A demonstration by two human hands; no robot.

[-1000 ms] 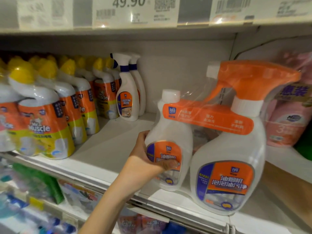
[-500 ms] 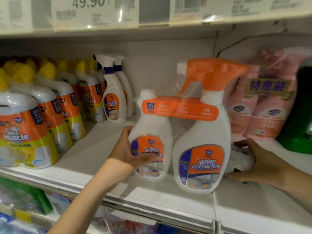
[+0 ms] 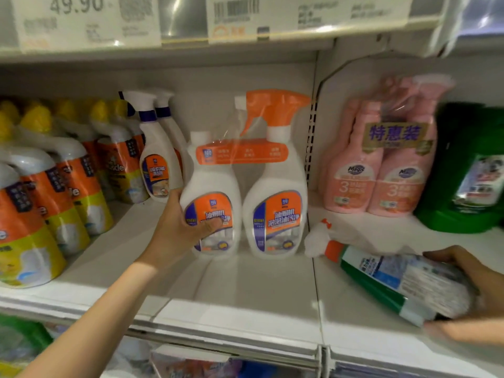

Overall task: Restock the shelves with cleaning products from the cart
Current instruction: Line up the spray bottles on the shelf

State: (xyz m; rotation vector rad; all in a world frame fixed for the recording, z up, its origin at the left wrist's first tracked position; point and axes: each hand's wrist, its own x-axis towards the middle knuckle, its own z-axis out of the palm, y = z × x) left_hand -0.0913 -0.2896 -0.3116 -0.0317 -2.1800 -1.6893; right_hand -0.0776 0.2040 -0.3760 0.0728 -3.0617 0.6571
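twin pack (image 3: 275, 214) upright, gripped by left hand (image 3: 180, 230); green bottle (image 3: 381, 279) on side, nozzle toward pack, right hand (image 3: 469, 285) holding base.

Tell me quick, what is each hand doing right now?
Left hand: closed grip on the left bottle of the orange twin pack.
Right hand: closed grip on a green bottle tipped on its side.
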